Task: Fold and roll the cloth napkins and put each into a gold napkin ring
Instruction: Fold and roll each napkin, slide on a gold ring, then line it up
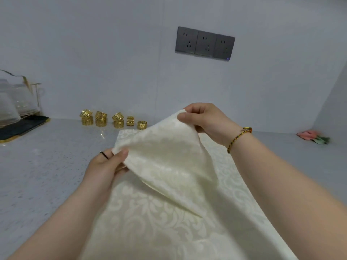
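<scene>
At 6 o'clock, a flat cream cloth (150, 226) covers the grey counter (47, 166). Above it, the left hand (105, 166) at 9 o'clock and the right hand (206, 121) at 1 o'clock each pinch a corner of one lifted cream napkin (165, 147). Farther, at 11 o'clock, gold napkin rings (101, 119) stand in five spots, three stacked two high.

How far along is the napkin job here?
Nothing looks finished: the gold rings all stand empty. In hand: the left hand and the right hand each pinch an edge of a cream napkin, raised, not yet rolled. Folding, rolling and ringing remain.
</scene>
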